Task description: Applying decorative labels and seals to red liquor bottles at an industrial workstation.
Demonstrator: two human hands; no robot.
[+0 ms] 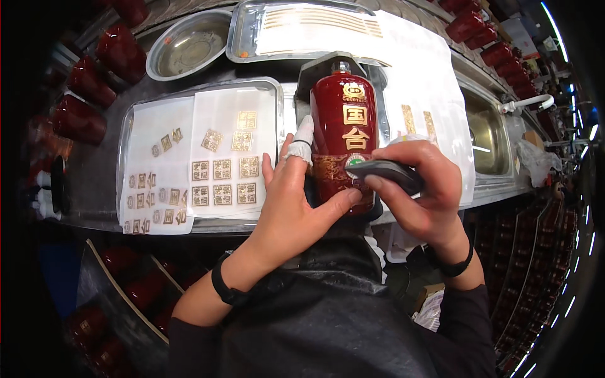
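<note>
A glossy dark red bottle [328, 126] with raised gold characters and a metal-coloured neck lies on its back in a dark cradle [310, 75]. My left hand [293, 201] holds its lower left side, thumb on the front and index finger along the edge. White coverings wrap that index finger. In my right hand [425, 183] is a smooth dark oval tool [391, 174], pinched between thumb and fingers. Its tip is at a round green-and-white emblem [355, 165] on the bottle's brownish lower band. I cannot tell whether the tip presses on it.
Left of the bottle, a metal tray [278, 120] carries white sheets with several gold decals [222, 169]. A metal basin [189, 47] and another tray [242, 38] with gold strips stand behind. Right are two gold strips [407, 120] and a sink [488, 135]. Red bottles [79, 120] line the left.
</note>
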